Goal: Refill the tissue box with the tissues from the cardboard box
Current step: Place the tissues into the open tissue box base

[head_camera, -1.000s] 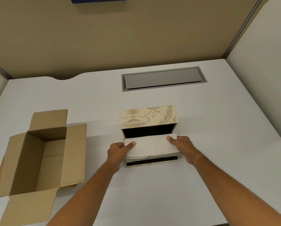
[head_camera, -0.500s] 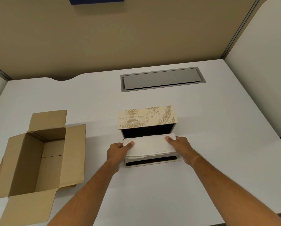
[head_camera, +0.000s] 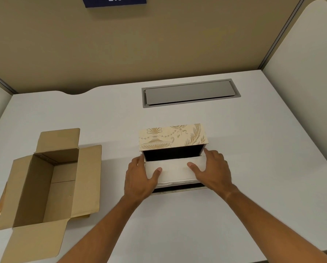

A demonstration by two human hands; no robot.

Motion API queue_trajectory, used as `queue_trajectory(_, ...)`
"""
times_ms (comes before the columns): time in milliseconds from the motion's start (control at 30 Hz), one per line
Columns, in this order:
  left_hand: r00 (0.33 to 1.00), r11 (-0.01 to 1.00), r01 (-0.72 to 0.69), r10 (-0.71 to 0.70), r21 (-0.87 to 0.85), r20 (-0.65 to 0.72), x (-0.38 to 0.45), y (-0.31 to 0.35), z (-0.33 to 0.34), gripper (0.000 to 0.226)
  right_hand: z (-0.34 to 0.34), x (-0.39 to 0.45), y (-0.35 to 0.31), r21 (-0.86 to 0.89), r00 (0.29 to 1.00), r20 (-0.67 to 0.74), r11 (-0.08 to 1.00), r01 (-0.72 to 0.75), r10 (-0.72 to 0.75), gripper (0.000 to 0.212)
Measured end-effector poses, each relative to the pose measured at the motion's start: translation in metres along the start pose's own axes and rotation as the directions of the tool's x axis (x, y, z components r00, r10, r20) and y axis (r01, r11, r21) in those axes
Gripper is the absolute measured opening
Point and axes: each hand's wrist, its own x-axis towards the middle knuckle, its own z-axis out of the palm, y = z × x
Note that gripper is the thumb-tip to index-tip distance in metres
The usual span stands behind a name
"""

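A cream tissue box (head_camera: 171,136) with gold ornament stands in the middle of the white desk, its black inside facing me. A white stack of tissues (head_camera: 175,170) lies in its opening. My left hand (head_camera: 141,177) grips the stack's left end, thumb on top. My right hand (head_camera: 213,170) holds the right end, thumb on top and fingers along the box's right side. The brown cardboard box (head_camera: 43,188) sits at the left with its flaps spread, and its inside looks empty.
A grey cable hatch (head_camera: 190,93) is set into the white desk (head_camera: 263,168) behind the tissue box. Beige partition walls close off the back and right. A blue number sign (head_camera: 115,0) hangs on the back wall.
Both hands have slid forward along the ends of the tissue stack, and the stack sits a little deeper in the tissue box. The cardboard box has not moved.
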Motion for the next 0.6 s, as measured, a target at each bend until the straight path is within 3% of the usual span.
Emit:
queue_trajectory(100,1.000,0.991,-0.006,0.008,0.133,-0.012,-0.011,0.001,-0.003,0.088,-0.007,-0.014,0.001,-0.074,0.987,-0.110,0.991,0.108,-0.116,0.087)
queue_trajectory(167,0.995,0.984,-0.080,0.088,0.157,-0.048,-0.020,0.002,-0.003,0.087,-0.010,-0.021,0.000,-0.097,0.948,-0.152,0.958,0.268,-0.281,0.088)
queue_trajectory(267,0.905,0.885,-0.403,0.423,0.234,-0.040,-0.027,0.001,0.004,0.087,-0.012,-0.022,-0.007,-0.168,0.876,0.033,0.861,0.479,-0.481,0.105)
queue_trajectory(333,0.840,0.789,-0.535,0.535,0.302,0.091,-0.022,0.005,0.009,0.097,-0.012,-0.013,-0.015,-0.234,0.832,0.209,0.799,0.553,-0.514,0.116)
queue_trajectory(433,0.829,0.731,-0.559,0.487,0.390,0.276,-0.004,0.013,0.017,0.114,-0.011,0.005,-0.030,-0.324,0.760,0.365,0.692,0.645,-0.538,0.124)
queue_trajectory(600,0.840,0.722,-0.535,0.401,0.439,0.365,0.023,0.021,0.026,0.129,-0.004,0.025,-0.044,-0.378,0.699,0.487,0.595,0.709,-0.524,0.124)
